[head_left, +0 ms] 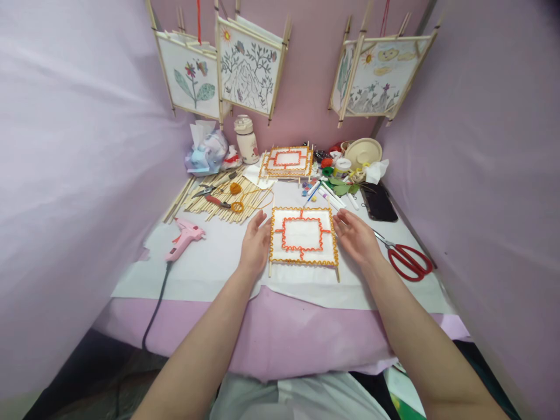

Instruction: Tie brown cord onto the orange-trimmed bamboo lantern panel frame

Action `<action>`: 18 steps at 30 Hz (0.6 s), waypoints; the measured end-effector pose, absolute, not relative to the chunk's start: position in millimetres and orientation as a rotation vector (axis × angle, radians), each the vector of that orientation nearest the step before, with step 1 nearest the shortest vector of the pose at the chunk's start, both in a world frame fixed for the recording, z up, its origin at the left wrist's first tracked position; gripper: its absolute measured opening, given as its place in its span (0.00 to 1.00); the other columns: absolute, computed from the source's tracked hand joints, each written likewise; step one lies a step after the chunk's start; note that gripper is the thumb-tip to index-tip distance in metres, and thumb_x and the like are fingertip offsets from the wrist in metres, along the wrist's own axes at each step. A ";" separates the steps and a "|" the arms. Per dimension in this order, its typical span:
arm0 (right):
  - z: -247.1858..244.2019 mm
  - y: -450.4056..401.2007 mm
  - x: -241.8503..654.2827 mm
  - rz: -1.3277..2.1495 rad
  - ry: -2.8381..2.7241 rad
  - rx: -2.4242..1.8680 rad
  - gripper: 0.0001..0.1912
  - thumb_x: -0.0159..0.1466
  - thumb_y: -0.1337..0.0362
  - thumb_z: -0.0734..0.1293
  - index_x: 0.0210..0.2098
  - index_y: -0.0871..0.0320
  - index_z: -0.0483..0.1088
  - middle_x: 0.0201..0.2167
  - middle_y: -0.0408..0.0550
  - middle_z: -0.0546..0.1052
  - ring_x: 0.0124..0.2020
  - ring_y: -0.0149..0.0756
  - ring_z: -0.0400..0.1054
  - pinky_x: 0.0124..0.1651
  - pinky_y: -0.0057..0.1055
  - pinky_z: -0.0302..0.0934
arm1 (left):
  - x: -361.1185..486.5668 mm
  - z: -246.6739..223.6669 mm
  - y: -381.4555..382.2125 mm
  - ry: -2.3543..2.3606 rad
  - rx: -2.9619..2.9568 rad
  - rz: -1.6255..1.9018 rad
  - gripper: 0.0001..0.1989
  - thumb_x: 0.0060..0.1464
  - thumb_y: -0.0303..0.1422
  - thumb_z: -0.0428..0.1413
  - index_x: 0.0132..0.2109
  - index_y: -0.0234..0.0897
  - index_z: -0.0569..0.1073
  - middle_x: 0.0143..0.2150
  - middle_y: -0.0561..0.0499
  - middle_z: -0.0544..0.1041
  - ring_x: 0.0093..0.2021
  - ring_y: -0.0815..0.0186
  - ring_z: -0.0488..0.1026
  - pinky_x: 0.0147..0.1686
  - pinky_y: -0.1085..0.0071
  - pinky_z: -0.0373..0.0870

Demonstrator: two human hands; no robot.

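Observation:
A white panel on thin wooden sticks (pixel 301 234) lies on the white table cover in front of me. Wavy yellow-brown cord runs along its border, and an orange-red wavy cord forms a smaller rectangle inside, with short pieces reaching toward the edges. My left hand (pixel 256 240) rests at the panel's left edge, fingers stretched out and holding nothing. Beside the right edge is my right hand (pixel 355 234), palm turned inward, its fingers extended and holding nothing. Whether the fingertips touch the panel, I cannot tell.
A pink glue gun (pixel 186 238) lies left, near wooden sticks (pixel 205 204) and pliers (pixel 216 201). Red-handled scissors (pixel 409 261) and a phone (pixel 380 202) lie right. Behind are similar panels (pixel 287 162), a bottle (pixel 247 140) and tissues (pixel 206 151). Lanterns (pixel 251 70) hang above.

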State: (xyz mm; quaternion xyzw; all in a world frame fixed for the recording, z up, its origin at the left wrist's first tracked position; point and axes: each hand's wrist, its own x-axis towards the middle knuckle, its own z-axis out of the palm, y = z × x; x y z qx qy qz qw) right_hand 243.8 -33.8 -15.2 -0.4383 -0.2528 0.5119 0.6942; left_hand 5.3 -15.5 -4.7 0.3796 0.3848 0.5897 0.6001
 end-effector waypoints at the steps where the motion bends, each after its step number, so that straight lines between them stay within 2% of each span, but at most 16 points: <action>1: -14.8 -34.0 243.7 1.161 -0.577 -0.981 0.13 0.51 0.59 0.73 0.36 0.54 0.73 0.41 0.47 0.78 0.47 0.41 0.72 0.58 0.43 0.64 | 4.9 -2.8 -15.2 0.867 0.845 1.376 0.27 0.50 0.30 0.56 0.58 0.37 0.63 0.64 0.39 0.60 0.63 0.56 0.63 0.62 0.61 0.62; 3: -13.8 -35.3 241.9 1.220 -0.638 -0.988 0.15 0.50 0.61 0.73 0.37 0.54 0.73 0.40 0.47 0.79 0.46 0.43 0.73 0.56 0.44 0.66 | 3.9 -0.1 -15.1 0.838 0.823 1.368 0.27 0.49 0.28 0.56 0.57 0.36 0.63 0.63 0.38 0.62 0.63 0.57 0.63 0.63 0.63 0.59; 8: -11.4 -39.5 237.1 1.350 -0.765 -0.987 0.19 0.53 0.62 0.70 0.44 0.53 0.71 0.45 0.48 0.79 0.47 0.46 0.74 0.51 0.47 0.69 | 2.3 0.5 -15.5 0.766 0.831 1.312 0.27 0.49 0.28 0.56 0.57 0.36 0.64 0.58 0.40 0.68 0.63 0.59 0.63 0.65 0.62 0.57; 11: -9.7 -39.5 241.1 1.355 -0.732 -0.977 0.19 0.53 0.63 0.70 0.45 0.53 0.71 0.46 0.47 0.79 0.48 0.44 0.74 0.53 0.46 0.68 | 1.3 2.6 -16.9 0.784 0.780 1.262 0.26 0.50 0.28 0.58 0.57 0.36 0.64 0.57 0.40 0.70 0.59 0.60 0.68 0.62 0.60 0.61; 14: -5.7 -38.8 248.6 1.303 -0.753 -0.965 0.19 0.54 0.62 0.70 0.46 0.52 0.71 0.49 0.46 0.77 0.51 0.44 0.72 0.57 0.47 0.65 | -0.8 5.8 -19.8 0.832 0.811 1.039 0.23 0.52 0.32 0.60 0.55 0.35 0.68 0.53 0.40 0.74 0.50 0.58 0.75 0.55 0.57 0.69; 18: 2.0 -39.7 254.6 1.218 -0.813 -0.962 0.21 0.55 0.59 0.70 0.48 0.50 0.70 0.53 0.45 0.75 0.55 0.45 0.68 0.58 0.48 0.63 | -2.6 5.5 -22.7 0.815 0.922 0.756 0.15 0.50 0.33 0.62 0.44 0.31 0.76 0.46 0.40 0.78 0.43 0.60 0.76 0.48 0.64 0.73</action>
